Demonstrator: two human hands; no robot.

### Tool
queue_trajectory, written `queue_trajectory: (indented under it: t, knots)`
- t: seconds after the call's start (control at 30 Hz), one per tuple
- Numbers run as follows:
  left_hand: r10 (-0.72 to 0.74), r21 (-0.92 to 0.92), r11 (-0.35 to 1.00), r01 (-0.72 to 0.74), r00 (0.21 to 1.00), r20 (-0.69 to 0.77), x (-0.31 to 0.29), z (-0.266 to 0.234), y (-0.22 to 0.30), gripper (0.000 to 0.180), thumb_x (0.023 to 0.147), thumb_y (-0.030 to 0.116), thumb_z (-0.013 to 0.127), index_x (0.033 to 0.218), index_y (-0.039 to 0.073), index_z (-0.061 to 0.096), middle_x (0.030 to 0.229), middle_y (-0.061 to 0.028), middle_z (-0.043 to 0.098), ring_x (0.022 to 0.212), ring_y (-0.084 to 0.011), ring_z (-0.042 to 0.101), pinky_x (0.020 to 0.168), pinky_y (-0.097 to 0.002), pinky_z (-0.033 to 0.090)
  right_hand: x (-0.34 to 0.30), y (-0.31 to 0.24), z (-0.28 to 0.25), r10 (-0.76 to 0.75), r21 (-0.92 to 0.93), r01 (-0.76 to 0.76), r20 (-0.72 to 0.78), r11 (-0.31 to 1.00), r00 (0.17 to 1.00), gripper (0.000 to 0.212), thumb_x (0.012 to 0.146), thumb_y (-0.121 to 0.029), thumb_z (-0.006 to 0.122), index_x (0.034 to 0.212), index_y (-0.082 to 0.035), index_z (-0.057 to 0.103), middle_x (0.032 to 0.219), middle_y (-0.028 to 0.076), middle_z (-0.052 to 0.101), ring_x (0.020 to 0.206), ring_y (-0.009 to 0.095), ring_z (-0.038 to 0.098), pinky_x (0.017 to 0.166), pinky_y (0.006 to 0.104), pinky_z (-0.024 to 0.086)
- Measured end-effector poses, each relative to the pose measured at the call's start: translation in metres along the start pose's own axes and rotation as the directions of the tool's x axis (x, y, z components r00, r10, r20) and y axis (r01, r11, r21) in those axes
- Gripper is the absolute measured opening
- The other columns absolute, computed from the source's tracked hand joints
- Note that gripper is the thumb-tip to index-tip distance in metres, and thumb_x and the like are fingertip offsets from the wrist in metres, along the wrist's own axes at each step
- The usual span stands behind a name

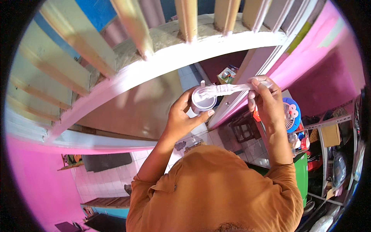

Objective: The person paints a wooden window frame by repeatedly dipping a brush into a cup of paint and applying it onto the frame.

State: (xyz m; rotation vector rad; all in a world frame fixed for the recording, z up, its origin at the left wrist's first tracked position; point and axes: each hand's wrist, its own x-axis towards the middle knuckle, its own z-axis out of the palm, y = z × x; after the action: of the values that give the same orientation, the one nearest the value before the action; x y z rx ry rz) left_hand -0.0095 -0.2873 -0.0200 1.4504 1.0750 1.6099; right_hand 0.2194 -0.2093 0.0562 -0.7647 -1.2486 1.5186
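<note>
My left hand (180, 116) is wrapped round a small whitish plastic cup (203, 104), its mouth tilted up toward me. Inside the cup something pale shows, but I cannot tell how full it is. A paintbrush (222, 90) is pinched by its handle between the thumb and fingers of my right hand (268, 101). It lies nearly level, with its white-coated bristles over the cup's far rim; whether they touch it I cannot tell. White smears cover the brush up to its handle.
Ahead, a white curved frame (166, 52) carries slanted cream slats (185, 23), with a brown door panel (135, 104) below. Pink walls (34, 181) stand on both sides. On the right are a blue fan (292, 115), a green cabinet (301, 174) and cluttered shelves (330, 135).
</note>
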Motion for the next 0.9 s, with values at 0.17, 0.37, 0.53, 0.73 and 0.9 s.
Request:
queue_trajectory:
  t: [0.17,0.37,0.53,0.73,0.9]
  knots:
    - [-0.015,-0.053,0.998,0.016,1.000,0.024,0.011,0.005,0.009,0.065,0.079,0.003,0.083,0.135,-0.005,0.051,0.126,-0.0092,0.063,0.116,-0.0153,0.059,0.102,-0.0314,0.046,-0.008,-0.006,-0.004,-0.072,0.135,0.075,-0.028,0.988,0.997,0.023,0.099,-0.020,0.061,0.101,0.003,0.065,0.069,0.009,0.063,0.049,0.019,0.058,0.046,0.0301,0.049]
    - [0.002,-0.067,0.998,0.005,0.996,0.092,0.029,0.015,0.024,0.065,0.079,0.005,0.083,0.135,-0.005,0.051,0.124,-0.0090,0.063,0.116,-0.0155,0.059,0.101,-0.0312,0.046,-0.011,-0.016,-0.012,-0.087,0.193,0.113,-0.138,0.975,0.987,0.024,0.100,-0.023,0.058,0.098,0.000,0.063,0.067,0.008,0.062,0.048,0.018,0.057,0.046,0.0294,0.049]
    - [-0.013,-0.117,0.993,0.029,0.990,0.138,0.037,0.022,0.026,0.064,0.079,0.006,0.084,0.134,-0.005,0.052,0.123,-0.0079,0.063,0.115,-0.0147,0.059,0.101,-0.0313,0.046,-0.013,-0.020,-0.018,-0.138,0.184,0.160,-0.125,0.970,0.983,0.026,0.102,-0.024,0.055,0.098,0.000,0.063,0.065,0.007,0.061,0.048,0.018,0.056,0.047,0.0296,0.049]
    - [0.028,-0.137,0.991,-0.006,0.987,0.157,0.044,0.027,0.034,0.065,0.079,0.005,0.084,0.134,-0.005,0.052,0.124,-0.0089,0.062,0.116,-0.0154,0.058,0.102,-0.0316,0.046,-0.015,-0.023,-0.020,-0.176,0.149,0.202,-0.168,0.968,0.970,0.021,0.100,-0.019,0.056,0.099,0.001,0.063,0.071,0.008,0.062,0.052,0.018,0.059,0.049,0.0303,0.051]
    - [0.015,-0.163,0.987,0.015,0.984,0.180,0.049,0.028,0.042,0.066,0.079,0.005,0.084,0.135,-0.006,0.051,0.125,-0.0096,0.062,0.116,-0.0157,0.058,0.102,-0.0318,0.046,-0.020,-0.033,-0.011,-0.209,0.073,0.226,-0.196,0.971,0.958,0.024,0.099,-0.018,0.054,0.105,0.004,0.062,0.071,0.008,0.060,0.053,0.018,0.058,0.048,0.0270,0.049]
